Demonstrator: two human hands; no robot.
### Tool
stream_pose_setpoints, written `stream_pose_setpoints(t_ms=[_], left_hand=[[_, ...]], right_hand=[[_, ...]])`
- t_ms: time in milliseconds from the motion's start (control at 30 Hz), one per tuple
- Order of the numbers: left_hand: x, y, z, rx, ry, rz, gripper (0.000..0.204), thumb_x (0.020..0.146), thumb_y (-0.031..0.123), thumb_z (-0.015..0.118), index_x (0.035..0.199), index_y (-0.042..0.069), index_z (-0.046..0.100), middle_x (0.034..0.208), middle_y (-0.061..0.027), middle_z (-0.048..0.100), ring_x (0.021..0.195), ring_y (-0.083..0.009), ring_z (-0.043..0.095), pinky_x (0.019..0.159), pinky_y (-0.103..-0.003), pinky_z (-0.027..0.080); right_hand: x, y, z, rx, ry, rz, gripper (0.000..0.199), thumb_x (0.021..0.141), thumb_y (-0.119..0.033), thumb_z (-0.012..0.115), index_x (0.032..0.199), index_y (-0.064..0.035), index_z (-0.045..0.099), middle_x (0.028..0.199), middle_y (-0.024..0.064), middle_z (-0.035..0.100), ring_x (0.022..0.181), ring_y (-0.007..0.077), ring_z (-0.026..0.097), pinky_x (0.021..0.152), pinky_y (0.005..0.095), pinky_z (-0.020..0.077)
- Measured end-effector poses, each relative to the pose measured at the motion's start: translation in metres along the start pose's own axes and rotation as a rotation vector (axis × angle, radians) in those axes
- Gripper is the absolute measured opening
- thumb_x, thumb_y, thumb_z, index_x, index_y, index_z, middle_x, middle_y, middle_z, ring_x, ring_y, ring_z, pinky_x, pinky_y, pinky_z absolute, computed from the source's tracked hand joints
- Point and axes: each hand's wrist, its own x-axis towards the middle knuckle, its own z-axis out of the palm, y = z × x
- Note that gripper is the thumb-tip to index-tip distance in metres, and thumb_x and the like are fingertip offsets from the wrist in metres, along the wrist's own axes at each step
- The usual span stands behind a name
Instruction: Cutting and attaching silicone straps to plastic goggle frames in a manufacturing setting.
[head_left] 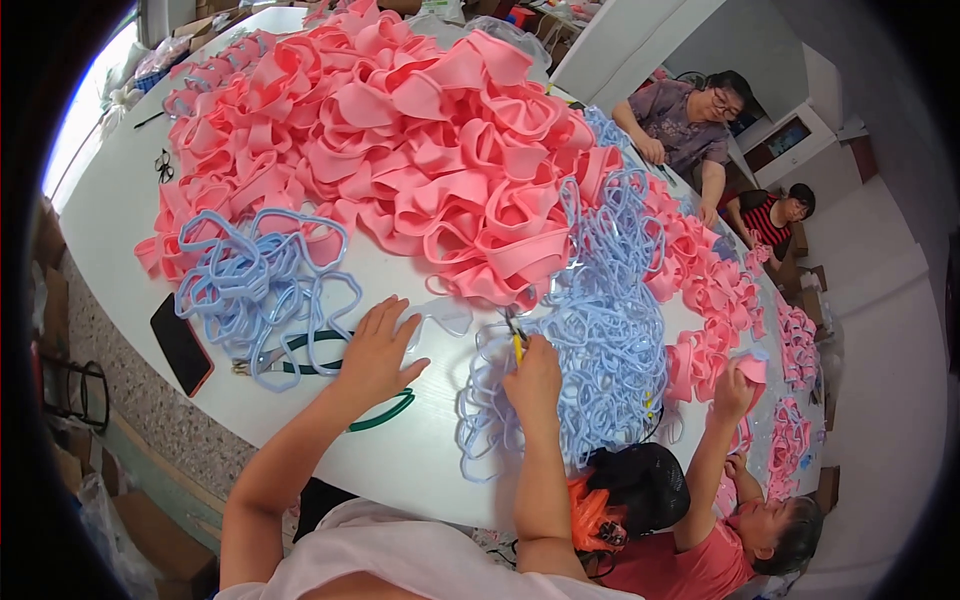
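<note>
My left hand (378,352) rests low over the white table, fingers spread and holding nothing. By its fingertips lies a clear, thin plastic piece (447,315). My right hand (535,378) is closed around a small yellow-handled tool (518,345) with a dark tip; its exact kind is hard to make out. That tip meets the lower edge of a big heap of soft pink curled pieces (400,150). Beside my right hand spreads a tangle of pale blue loops (600,330). A smaller bunch of blue loops (240,275) partly covers green-handled pliers (300,352) left of my left hand.
A dark phone (182,345) lies near the table's left edge (110,270), with small black scissors (164,166) farther back. A green tool handle (382,412) sits under my left wrist. Co-workers sit along the right side, one holding a pink piece (750,368). Boxes stand on the floor.
</note>
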Motion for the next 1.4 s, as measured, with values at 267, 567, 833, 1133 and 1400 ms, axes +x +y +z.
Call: stream_pose_setpoints(t_ms=[267, 567, 833, 1133, 1400], left_hand=[[0.022, -0.020, 0.025, 0.195, -0.108, -0.077, 0.067, 0.071, 0.021, 0.073, 0.130, 0.002, 0.046, 0.117, -0.0152, 0.052, 0.111, -0.0309, 0.049, 0.096, -0.041, 0.040], [0.020, -0.018, 0.009, 0.184, -0.068, -0.115, 0.064, 0.069, 0.018, 0.073, 0.126, 0.001, 0.050, 0.116, -0.0165, 0.052, 0.110, -0.0317, 0.050, 0.097, -0.042, 0.040], [0.009, 0.000, -0.033, -0.043, 0.039, -0.145, 0.054, 0.074, 0.014, 0.070, 0.123, 0.000, 0.051, 0.114, -0.0166, 0.054, 0.107, -0.0345, 0.051, 0.094, -0.043, 0.040], [-0.005, -0.003, -0.056, -0.126, 0.080, -0.206, 0.050, 0.074, 0.008, 0.070, 0.121, 0.000, 0.053, 0.108, -0.0170, 0.057, 0.102, -0.0345, 0.053, 0.089, -0.040, 0.043], [-0.015, 0.002, -0.059, -0.180, 0.099, -0.149, 0.047, 0.076, 0.009, 0.069, 0.120, -0.001, 0.054, 0.102, -0.0154, 0.060, 0.098, -0.0316, 0.055, 0.087, -0.039, 0.042]], right_hand=[[0.040, 0.024, -0.043, 0.181, 0.207, 0.193, 0.030, 0.074, -0.005, 0.063, 0.100, 0.0006, 0.049, 0.095, 0.0214, 0.057, 0.092, 0.0414, 0.056, 0.078, 0.0485, 0.0445], [0.199, 0.065, -0.072, 0.267, 0.390, 0.228, 0.027, 0.077, -0.010, 0.062, 0.100, -0.0010, 0.051, 0.089, 0.0214, 0.064, 0.084, 0.0428, 0.062, 0.074, 0.0493, 0.0471], [0.315, 0.087, -0.053, 0.126, 0.484, 0.218, 0.036, 0.074, -0.016, 0.067, 0.103, -0.0009, 0.052, 0.095, 0.0238, 0.065, 0.092, 0.0421, 0.063, 0.078, 0.0494, 0.0486], [0.333, 0.117, -0.019, 0.090, 0.387, 0.227, 0.030, 0.075, -0.014, 0.065, 0.102, -0.0021, 0.058, 0.093, 0.0215, 0.067, 0.088, 0.0398, 0.064, 0.075, 0.0464, 0.0501], [0.332, 0.152, -0.007, 0.265, 0.213, 0.015, 0.026, 0.071, -0.009, 0.068, 0.093, 0.0008, 0.059, 0.081, 0.0162, 0.065, 0.075, 0.0293, 0.065, 0.069, 0.0379, 0.0502]])
